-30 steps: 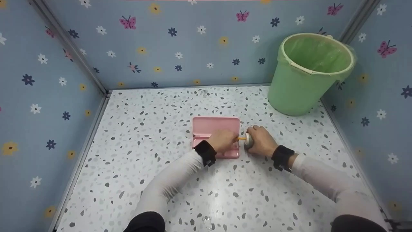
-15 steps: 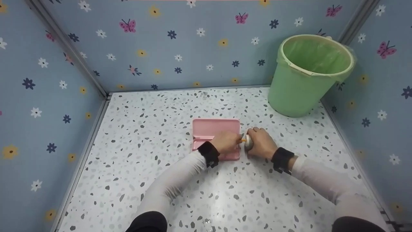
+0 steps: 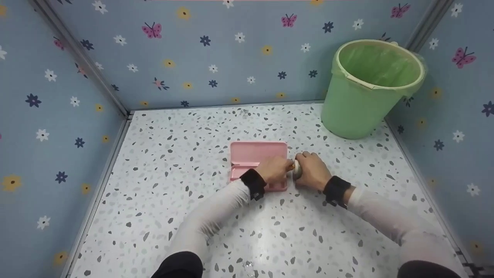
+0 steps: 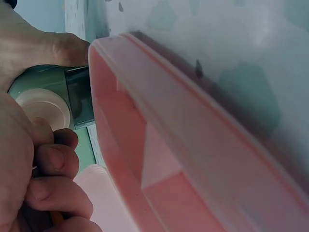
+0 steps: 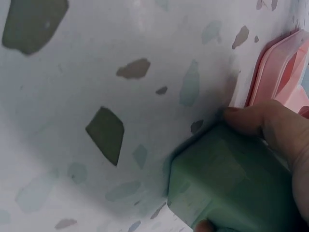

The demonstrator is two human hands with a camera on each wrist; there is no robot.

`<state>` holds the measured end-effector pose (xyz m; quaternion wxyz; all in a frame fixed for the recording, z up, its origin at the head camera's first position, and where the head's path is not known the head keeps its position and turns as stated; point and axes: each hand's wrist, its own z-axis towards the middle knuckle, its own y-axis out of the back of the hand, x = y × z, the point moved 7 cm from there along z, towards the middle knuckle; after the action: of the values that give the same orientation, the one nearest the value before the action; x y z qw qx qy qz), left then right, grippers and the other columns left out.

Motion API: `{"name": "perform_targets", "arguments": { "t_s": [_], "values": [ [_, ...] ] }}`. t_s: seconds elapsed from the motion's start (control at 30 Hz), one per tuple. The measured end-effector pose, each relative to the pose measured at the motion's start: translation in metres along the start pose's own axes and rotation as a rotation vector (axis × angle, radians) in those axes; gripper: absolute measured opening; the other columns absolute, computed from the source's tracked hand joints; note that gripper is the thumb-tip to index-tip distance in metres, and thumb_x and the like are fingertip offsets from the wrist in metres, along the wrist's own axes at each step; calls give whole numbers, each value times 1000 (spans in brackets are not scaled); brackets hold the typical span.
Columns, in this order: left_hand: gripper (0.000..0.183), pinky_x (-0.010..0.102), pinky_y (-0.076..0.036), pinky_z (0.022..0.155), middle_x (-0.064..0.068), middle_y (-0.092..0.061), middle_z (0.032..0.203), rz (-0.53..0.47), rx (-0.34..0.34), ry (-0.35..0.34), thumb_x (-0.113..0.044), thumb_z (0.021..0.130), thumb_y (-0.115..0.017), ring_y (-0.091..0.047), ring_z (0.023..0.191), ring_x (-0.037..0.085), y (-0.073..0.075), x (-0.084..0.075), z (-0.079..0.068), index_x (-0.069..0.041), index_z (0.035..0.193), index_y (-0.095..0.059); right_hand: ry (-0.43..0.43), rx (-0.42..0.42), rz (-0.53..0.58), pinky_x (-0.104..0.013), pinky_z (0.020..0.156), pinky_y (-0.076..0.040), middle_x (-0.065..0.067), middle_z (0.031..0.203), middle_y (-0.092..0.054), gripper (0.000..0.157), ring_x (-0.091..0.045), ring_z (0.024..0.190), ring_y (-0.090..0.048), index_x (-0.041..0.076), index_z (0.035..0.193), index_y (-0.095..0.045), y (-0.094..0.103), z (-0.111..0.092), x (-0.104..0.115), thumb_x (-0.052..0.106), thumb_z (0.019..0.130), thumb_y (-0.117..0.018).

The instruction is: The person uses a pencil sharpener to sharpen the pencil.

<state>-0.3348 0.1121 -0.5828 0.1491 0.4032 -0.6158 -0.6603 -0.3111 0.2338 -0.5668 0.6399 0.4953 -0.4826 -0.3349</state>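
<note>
1. Flowered walls (image 3: 227,50) back the table (image 3: 173,146)
2. Left fingers (image 4: 63,194) pinch the pencil (image 4: 57,218) at the sharpener (image 5: 227,179), which right fingers (image 5: 273,121) grip beside the case (image 3: 256,151)
3. I judge sharpening underway; next, I'd push and twist steadily

Head view: bright, diffuse light; pale glare on the table (image 3: 247,247), near side; faint shadows below the sleeves (image 3: 216,208); fine detail soft. Left wrist view: dim, bluish; pink case (image 4: 193,111) blurred toward the lower right corner, dark shadow along its outer wall. Right wrist view: dim, grey; green block (image 5: 227,183) darkly shaded; broad soft-edged shadow, lower left; glare spot, top.
</note>
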Motion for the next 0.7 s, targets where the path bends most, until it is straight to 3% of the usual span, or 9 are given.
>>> {"name": "perform_targets", "arguments": {
  "t_s": [0.23, 0.3, 0.37, 0.47, 0.53, 0.6, 0.7],
  "values": [
    [29, 34, -61, 76, -1, -73, 95, 26, -52, -5, -11, 82, -85, -67, 84, 19, 3, -4, -11, -19, 106, -70, 0, 47, -36, -60, 93, -63, -22, 122, -73, 72, -44, 108, -69, 4, 134, -67, -1, -1, -1, 30, 76, -99],
    [19, 35, -61, 76, 0, -70, 95, -4, -98, -12, -15, 92, -81, -66, 85, 19, 7, -6, -15, -19, 107, -69, -5, 70, -42, -62, 97, -63, -23, 130, -72, 81, -46, 115, -70, 4, 144, -64, 0, -2, -2, 35, 78, -98],
    [16, 35, -60, 78, 2, -71, 99, -8, -173, -38, -22, 104, -73, -67, 87, 20, 15, -9, -16, -17, 119, -71, -6, 93, -45, -64, 102, -63, -25, 141, -70, 94, -48, 124, -69, 4, 155, -57, 4, -4, -4, 41, 79, -98],
    [33, 34, -61, 79, 5, -73, 108, 25, -303, -97, -32, 116, -57, -70, 90, 20, 28, -17, -17, -14, 141, -67, -9, 109, -31, -67, 107, -61, -29, 153, -64, 113, -52, 133, -67, 3, 167, -45, 13, -10, -10, 48, 78, -99],
    [43, 34, -63, 85, 7, -75, 118, 54, -373, -138, -33, 116, -57, -72, 98, 21, 36, -24, -16, -11, 153, -61, -15, 111, -20, -68, 107, -61, -32, 154, -62, 120, -54, 134, -68, 0, 169, -40, 21, -14, -16, 53, 78, -98],
    [50, 36, -64, 98, 10, -74, 131, 75, -399, -167, -34, 115, -59, -73, 113, 24, 42, -34, -13, -8, 157, -58, -27, 115, -10, -69, 106, -61, -35, 153, -63, 121, -55, 132, -69, -5, 167, -41, 29, -19, -24, 57, 80, -96],
    [58, 42, -58, 117, 14, -67, 151, 140, -345, -178, -35, 110, -63, -67, 135, 30, 41, -48, -4, -8, 161, -53, -51, 145, -8, -64, 97, -64, -33, 134, -75, 105, -51, 116, -76, -10, 150, -58, 37, -27, -36, 62, 82, -93]
  ]
}}
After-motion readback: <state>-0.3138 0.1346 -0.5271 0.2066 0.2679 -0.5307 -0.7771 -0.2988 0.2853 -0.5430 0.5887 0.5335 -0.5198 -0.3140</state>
